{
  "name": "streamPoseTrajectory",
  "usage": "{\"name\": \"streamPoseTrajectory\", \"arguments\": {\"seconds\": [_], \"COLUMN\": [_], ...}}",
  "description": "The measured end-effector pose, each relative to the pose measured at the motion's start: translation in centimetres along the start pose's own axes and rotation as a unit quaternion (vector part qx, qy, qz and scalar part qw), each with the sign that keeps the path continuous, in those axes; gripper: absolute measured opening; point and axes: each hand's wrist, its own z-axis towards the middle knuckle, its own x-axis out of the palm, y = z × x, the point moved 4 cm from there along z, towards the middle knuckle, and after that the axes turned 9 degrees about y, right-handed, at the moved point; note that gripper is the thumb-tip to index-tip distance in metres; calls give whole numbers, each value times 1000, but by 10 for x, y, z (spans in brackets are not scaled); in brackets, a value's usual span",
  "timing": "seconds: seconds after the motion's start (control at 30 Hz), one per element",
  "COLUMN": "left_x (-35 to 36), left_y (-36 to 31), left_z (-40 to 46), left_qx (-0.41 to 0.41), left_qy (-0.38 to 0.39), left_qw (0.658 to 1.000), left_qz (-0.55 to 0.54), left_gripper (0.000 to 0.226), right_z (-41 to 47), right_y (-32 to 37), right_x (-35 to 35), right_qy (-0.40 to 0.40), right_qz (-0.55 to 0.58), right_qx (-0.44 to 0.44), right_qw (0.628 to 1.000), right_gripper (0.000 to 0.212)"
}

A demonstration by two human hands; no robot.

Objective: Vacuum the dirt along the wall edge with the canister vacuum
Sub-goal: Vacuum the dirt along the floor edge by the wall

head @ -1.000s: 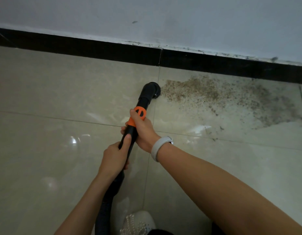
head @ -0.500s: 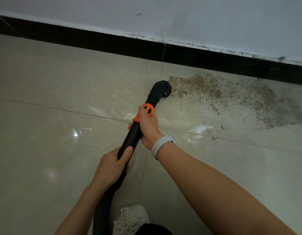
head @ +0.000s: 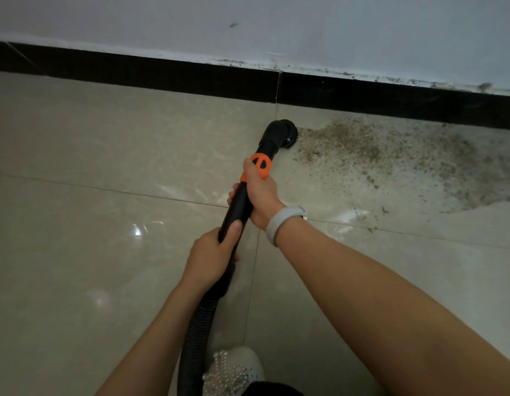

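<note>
Beige tile at nine o'clock from the nozzle looks bare of grit, so that stretch of floor point(head: 90, 155) along the black skirting point(head: 162, 78) needs nothing that shows. Your left hand point(head: 212, 257) grips the black wand point(head: 238, 208) low down, just above the ribbed hose point(head: 198, 332); your right hand point(head: 259, 191) grips it higher, thumb by the orange collar point(head: 261, 164). Both hands are wrapped tight round the tube. At twelve o'clock from them the brush head point(head: 285, 135) sits on the floor near the skirting, touching the patch's near edge. From three o'clock of the head the brown dirt point(head: 391, 161) spreads rightward, nearly all left to lift by my reckoning. No canister or other container is in view, so you cannot judge its fill.
</note>
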Motion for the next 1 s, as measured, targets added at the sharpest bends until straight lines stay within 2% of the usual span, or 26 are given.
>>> {"name": "streamPoseTrajectory", "arguments": {"seconds": [0.2,0.57,0.77,1.0], "left_x": [-8,9,18,6], "left_y": [-25,-7,-14,-34], "left_z": [28,-9,-9,26], "left_qx": [-1,17,25,21], "left_qy": [8,25,40,31], "left_qw": [1000,999,998,999], "left_qz": [1,26,37,-2], "left_gripper": [60,53,49,53], "right_z": [12,-7,-10,12], "right_y": [35,1,5,39], "right_x": [6,-20,-35,-16], "right_qy": [11,7,8,3], "right_qz": [-13,-3,15,-21], "right_qx": [13,24,37,25], "right_qw": [1000,1000,999,999], "right_gripper": [29,28,29,30]}}
